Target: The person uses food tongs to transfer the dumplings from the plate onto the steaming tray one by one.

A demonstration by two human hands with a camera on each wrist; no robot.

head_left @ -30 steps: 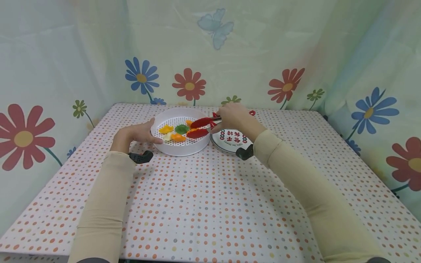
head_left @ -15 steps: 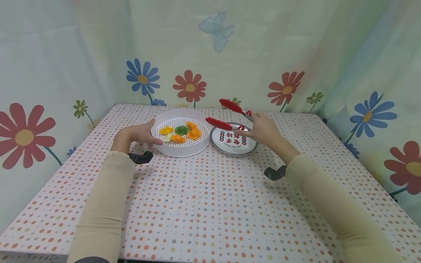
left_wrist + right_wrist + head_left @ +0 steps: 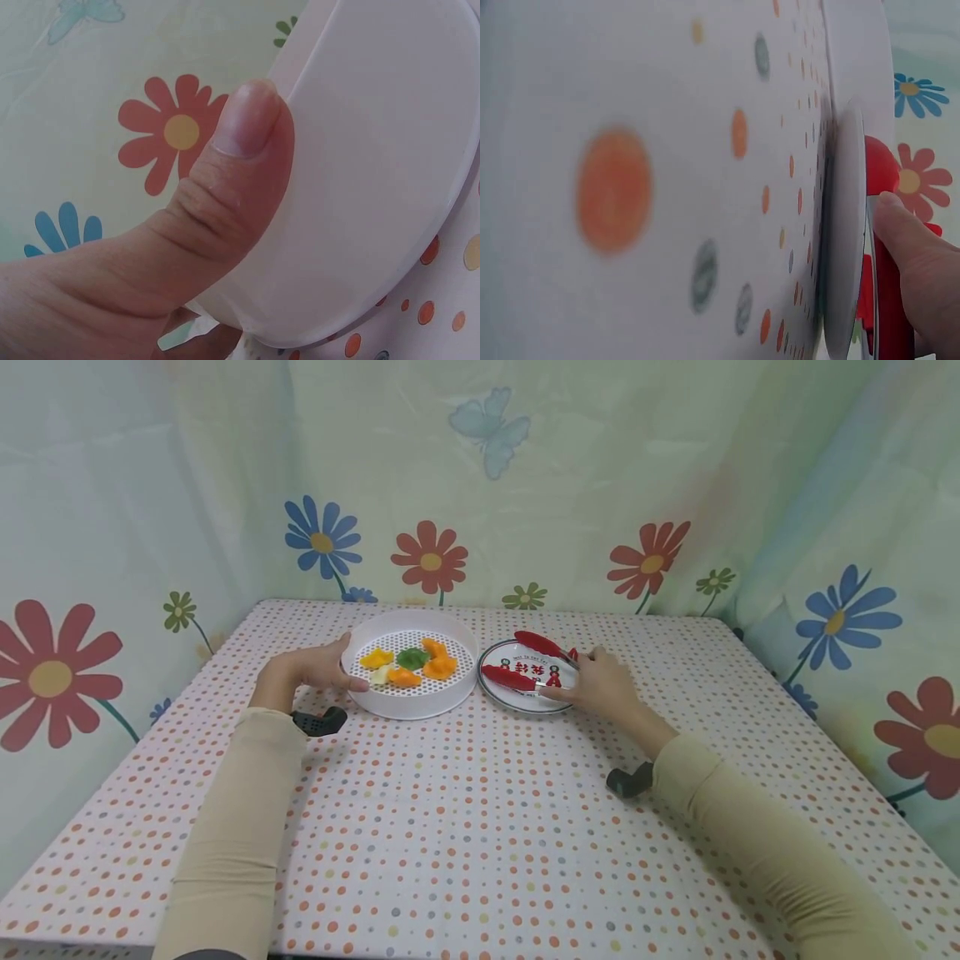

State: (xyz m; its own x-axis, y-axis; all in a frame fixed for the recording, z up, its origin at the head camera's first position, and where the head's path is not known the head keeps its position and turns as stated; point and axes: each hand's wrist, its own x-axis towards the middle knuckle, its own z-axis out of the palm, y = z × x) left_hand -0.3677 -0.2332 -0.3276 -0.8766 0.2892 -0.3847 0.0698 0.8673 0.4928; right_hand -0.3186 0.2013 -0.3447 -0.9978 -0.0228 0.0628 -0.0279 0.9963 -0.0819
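Observation:
A white round steamer basket (image 3: 416,703) with a perforated floor stands on the table, my left hand (image 3: 318,666) gripping its left side. Its wall fills much of the left wrist view, the thumb (image 3: 255,142) laid against it. Inside lie several small crinkled pieces: orange (image 3: 441,667), yellow (image 3: 377,658), green (image 3: 412,657) and pale ones. My right hand (image 3: 607,687) holds red-tipped tongs (image 3: 512,678) by the handles. Their spread tips are low over a white plate (image 3: 517,700) with red figures and characters, nothing between them. Whether they touch the plate cannot be told in the head view.
The plate stands right beside the basket. A dotted cloth (image 3: 420,827) covers the table, and a flowered curtain (image 3: 562,468) hangs behind and along both sides.
My right hand has moved the tongs from over the basket rightward, then down over the plate. An orange piece near the tong tips stays in the basket. My left hand has not moved.

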